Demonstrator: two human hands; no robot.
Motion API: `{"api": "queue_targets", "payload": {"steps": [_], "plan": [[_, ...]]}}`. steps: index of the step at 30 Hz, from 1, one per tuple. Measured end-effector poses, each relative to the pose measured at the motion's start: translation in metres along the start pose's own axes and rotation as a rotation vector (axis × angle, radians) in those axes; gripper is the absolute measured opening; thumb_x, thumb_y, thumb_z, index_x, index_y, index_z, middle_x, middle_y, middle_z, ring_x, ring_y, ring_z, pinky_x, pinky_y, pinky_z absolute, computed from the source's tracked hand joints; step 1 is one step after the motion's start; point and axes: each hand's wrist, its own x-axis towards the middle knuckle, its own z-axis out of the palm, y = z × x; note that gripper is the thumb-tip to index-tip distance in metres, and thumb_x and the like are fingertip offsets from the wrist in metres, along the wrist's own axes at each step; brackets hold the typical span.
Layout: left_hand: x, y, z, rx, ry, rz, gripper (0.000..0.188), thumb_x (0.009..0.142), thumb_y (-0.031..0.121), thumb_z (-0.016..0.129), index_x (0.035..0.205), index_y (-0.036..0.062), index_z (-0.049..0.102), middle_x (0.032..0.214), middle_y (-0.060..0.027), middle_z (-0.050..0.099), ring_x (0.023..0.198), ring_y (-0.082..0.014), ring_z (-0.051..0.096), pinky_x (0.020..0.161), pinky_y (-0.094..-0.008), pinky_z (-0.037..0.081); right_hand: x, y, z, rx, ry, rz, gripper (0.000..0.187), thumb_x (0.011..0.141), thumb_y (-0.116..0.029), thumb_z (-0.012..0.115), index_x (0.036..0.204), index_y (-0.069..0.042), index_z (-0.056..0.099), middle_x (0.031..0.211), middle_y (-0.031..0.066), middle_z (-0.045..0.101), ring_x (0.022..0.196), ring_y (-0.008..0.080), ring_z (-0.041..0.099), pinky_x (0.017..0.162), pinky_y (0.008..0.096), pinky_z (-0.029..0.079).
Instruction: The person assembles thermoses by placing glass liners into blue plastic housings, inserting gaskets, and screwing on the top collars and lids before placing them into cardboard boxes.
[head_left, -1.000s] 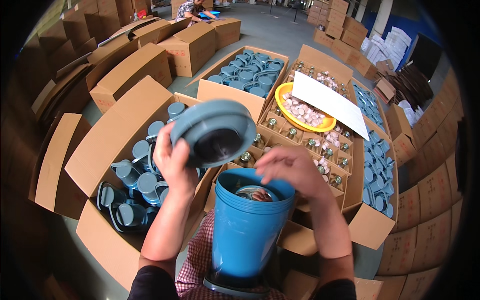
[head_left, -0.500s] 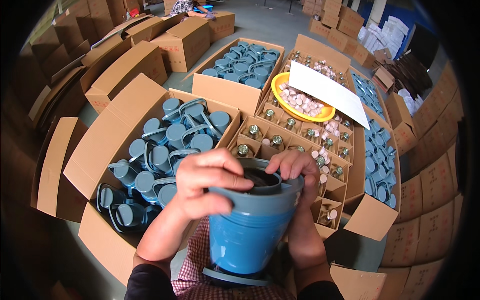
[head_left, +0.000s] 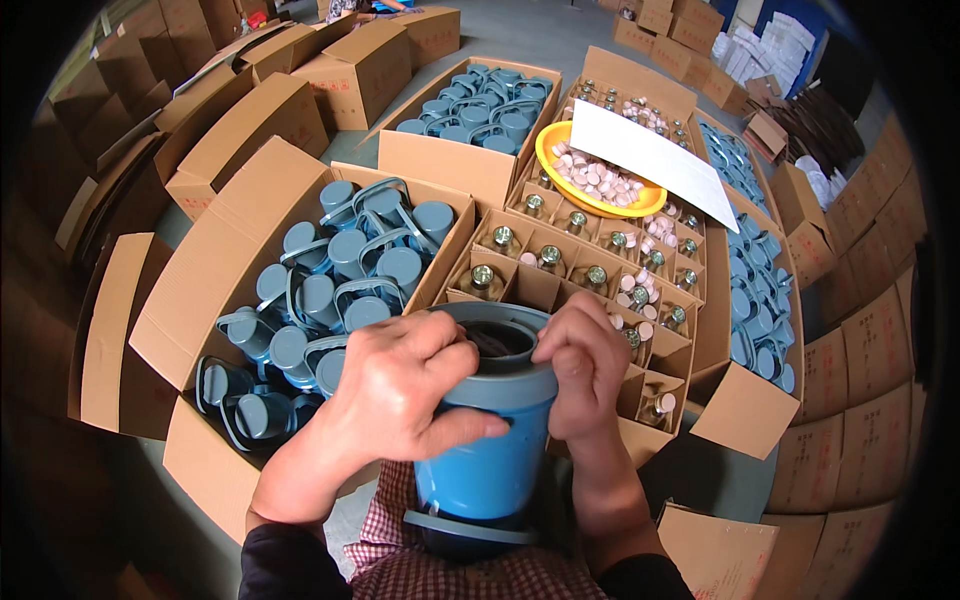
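Observation:
A blue thermos casing [head_left: 480, 462] with a grey-blue collar stands upright close to my body, its round mouth facing up and dark inside. My left hand [head_left: 405, 380] is closed on the collar's left side, thumb pressed against the front just below it. Curled fingers of my right hand [head_left: 582, 365] pinch the collar's right edge. Below the casing a grey-blue disc [head_left: 470, 528] shows; whether it is joined on cannot be told.
To the left, an open carton [head_left: 235, 250] holds several lidded blue casings with handles. Ahead, a divided carton [head_left: 520, 290] holds silvery-necked glass bottles. A yellow basin [head_left: 560, 185] of small pinkish caps lies on it, partly under a white sheet [head_left: 650, 160]. More casings fill the right carton [head_left: 755, 310].
Both hands have shifted on the collar: the left fingers have drawn back from the mouth, and the right fingers have curled tighter at the edge. The casing appears slightly lower and less tilted.

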Motion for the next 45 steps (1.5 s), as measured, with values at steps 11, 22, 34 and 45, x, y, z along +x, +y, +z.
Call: {"api": "queue_targets", "payload": {"steps": [11, 22, 34, 45], "plan": [[0.037, 0.023, 0.006, -0.019, -0.019, -0.063, 0.026, 0.075, 0.025, 0.07, 0.084, 0.002, 0.062, 0.079, -0.0105, 0.057, 0.066, -0.0277, 0.06, 0.057, -0.0334, 0.048, -0.018, 0.095, 0.03, 1.191, 0.195, 0.576, 0.077, 0.087, -0.069, 0.034, 0.124, -0.002, 0.042, 0.126, 0.0229, 0.053, 0.122, 0.0268, 0.046, 0.103, 0.0399, 0.034], [0.018, -0.021, 0.007, -0.171, -0.066, -0.103, 0.039, 0.077, 0.041, 0.068, 0.075, 0.0027, 0.059, 0.078, -0.0108, 0.06, 0.074, -0.0291, 0.061, 0.07, -0.0387, 0.049, -0.004, 0.063, -0.008, 0.759, -0.138, 0.469, 0.087, 0.087, -0.073, 0.022, 0.129, 0.001, 0.043, 0.124, 0.0235, 0.055, 0.112, 0.0297, 0.055, 0.097, 0.04, 0.041], [0.028, -0.005, 0.015, -0.294, -0.004, -0.144, 0.024, 0.078, 0.024, 0.068, 0.069, 0.003, 0.059, 0.069, -0.0085, 0.055, 0.07, -0.0236, 0.06, 0.061, -0.0333, 0.048, -0.009, 0.073, 0.005, 1.013, -0.116, 0.594, 0.092, 0.083, -0.076, 0.03, 0.124, 0.004, 0.049, 0.112, 0.0265, 0.06, 0.11, 0.0304, 0.057, 0.094, 0.0416, 0.045], [-0.011, -0.065, 0.02, -0.859, -0.004, -0.133, 0.024, 0.08, 0.019, 0.063, 0.073, -0.0036, 0.068, 0.084, -0.0142, 0.065, 0.077, -0.0225, 0.062, 0.069, -0.0312, 0.048, -0.004, 0.024, 0.001, 0.412, -0.117, 0.29, 0.06, 0.098, -0.041, 0.03, 0.08, 0.006, 0.061, 0.072, 0.0138, 0.056, 0.071, 0.0228, 0.053, 0.07, 0.0334, 0.042]]}}
